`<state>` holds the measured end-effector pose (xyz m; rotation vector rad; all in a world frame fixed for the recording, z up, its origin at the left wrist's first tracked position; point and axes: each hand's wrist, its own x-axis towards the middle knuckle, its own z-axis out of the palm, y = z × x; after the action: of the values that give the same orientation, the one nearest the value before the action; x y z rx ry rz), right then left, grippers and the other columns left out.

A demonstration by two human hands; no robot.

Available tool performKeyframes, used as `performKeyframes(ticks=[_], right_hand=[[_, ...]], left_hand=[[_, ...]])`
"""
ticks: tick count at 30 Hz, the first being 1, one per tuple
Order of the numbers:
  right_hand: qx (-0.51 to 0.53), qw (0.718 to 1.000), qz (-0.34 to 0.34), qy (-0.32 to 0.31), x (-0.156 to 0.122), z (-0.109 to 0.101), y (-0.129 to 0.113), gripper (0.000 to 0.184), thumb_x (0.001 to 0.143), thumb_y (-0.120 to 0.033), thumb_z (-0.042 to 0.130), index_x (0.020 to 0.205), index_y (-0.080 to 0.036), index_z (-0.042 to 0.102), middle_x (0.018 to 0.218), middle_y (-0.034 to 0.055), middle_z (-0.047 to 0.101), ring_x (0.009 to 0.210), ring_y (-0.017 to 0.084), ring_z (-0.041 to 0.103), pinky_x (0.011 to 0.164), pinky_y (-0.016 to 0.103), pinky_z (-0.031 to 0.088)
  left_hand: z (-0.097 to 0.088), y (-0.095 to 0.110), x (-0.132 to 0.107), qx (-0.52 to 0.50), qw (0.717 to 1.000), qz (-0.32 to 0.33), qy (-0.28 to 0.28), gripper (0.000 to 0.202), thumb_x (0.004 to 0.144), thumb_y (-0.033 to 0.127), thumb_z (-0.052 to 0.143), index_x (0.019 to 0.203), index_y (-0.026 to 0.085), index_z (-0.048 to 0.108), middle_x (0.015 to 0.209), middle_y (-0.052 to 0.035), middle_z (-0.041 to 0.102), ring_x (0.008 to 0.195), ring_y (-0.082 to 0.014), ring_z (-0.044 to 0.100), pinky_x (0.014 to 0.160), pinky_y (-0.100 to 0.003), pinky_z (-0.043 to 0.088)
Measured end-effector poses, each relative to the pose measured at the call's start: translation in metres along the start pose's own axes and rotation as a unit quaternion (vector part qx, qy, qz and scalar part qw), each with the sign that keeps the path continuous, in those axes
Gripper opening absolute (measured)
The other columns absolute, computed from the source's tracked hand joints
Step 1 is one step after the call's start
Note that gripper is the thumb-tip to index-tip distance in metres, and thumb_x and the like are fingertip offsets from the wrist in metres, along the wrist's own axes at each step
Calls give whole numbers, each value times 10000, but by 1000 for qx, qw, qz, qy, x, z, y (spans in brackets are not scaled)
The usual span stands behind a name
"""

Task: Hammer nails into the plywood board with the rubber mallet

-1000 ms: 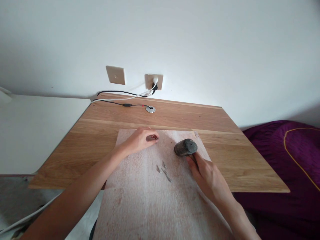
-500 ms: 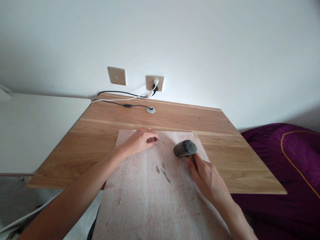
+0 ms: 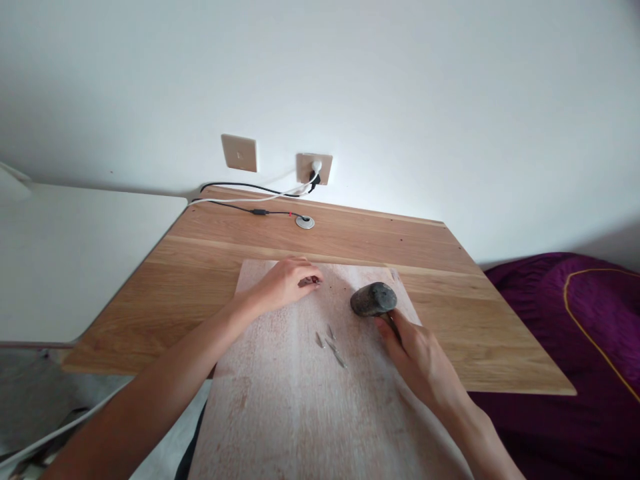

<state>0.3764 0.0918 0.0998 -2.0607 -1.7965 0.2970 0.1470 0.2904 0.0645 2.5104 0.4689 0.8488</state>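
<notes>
My right hand point(image 3: 413, 343) is wrapped round the handle of a black rubber mallet point(image 3: 374, 299), its head raised at the right side of a pale, whitish-brown board point(image 3: 280, 413). Near the board's far edge, my left hand point(image 3: 293, 277) is closed in a pinch, fingertips together close to the surface. Whatever lies between those fingers is too small or hidden to name. Several small, slim, silvery pointed pieces point(image 3: 332, 347) lie on the board between the two hands. Tiny dark spots mark the board just right of my left fingertips.
Under the board is a wooden desk point(image 3: 165, 287) against a white wall. Black and white cables point(image 3: 250, 198) run from a wall socket point(image 3: 314, 169) along its back, one into a round grommet point(image 3: 305, 222). A white table point(image 3: 85, 260) adjoins at left; purple fabric point(image 3: 530, 307) lies right.
The view has shifted slightly, so everything sits a little further right. Both hands keep nearly the same pose, and the mallet is still held up.
</notes>
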Motion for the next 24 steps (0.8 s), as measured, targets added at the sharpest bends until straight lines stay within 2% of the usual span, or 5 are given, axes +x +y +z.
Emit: performKeyframes(ticks=[5, 12, 17, 21, 24], right_hand=[[28, 999, -14, -6, 13, -6, -18, 320, 1065, -456, 377, 927, -243, 572, 688, 50, 706, 609, 252, 701, 560, 311, 408], [9, 995, -95, 4, 45, -4, -48, 264, 1084, -385, 408, 942, -234, 573, 787, 69, 731, 695, 249, 705, 591, 310, 397], [-17, 995, -98, -16, 50, 5, -49, 288, 1094, -383, 377, 966, -223, 579, 781, 70, 733, 700, 253, 720, 580, 312, 370], [-29, 996, -82, -27, 51, 7, -47, 272, 1084, -373, 388, 975, -221, 585, 800, 80, 751, 732, 266, 742, 578, 310, 374], [-37, 995, -80, -36, 53, 6, -47, 282, 1083, -380, 389, 983, -218, 598, 791, 82, 754, 725, 270, 745, 577, 311, 371]], left_hand=[[6, -3, -2, -78, 995, -55, 7, 226, 867, 65, 727, 1062, 179, 725, 856, -13, 787, 750, -144, 729, 770, -263, 546], [3, -3, -2, -89, 994, -67, -3, 346, 839, 61, 731, 1161, 186, 712, 957, -36, 799, 845, -173, 746, 805, -284, 548], [4, -2, -1, -96, 993, -68, -1, 388, 817, 36, 712, 1172, 192, 712, 895, -24, 787, 803, -169, 737, 770, -270, 531], [4, -2, -1, -103, 993, -64, -7, 537, 788, -7, 658, 1279, 210, 673, 862, 1, 773, 769, -152, 721, 722, -244, 503], [3, -1, -1, -101, 993, -62, -10, 553, 794, 32, 693, 1316, 212, 654, 862, 4, 768, 776, -155, 717, 736, -250, 502]])
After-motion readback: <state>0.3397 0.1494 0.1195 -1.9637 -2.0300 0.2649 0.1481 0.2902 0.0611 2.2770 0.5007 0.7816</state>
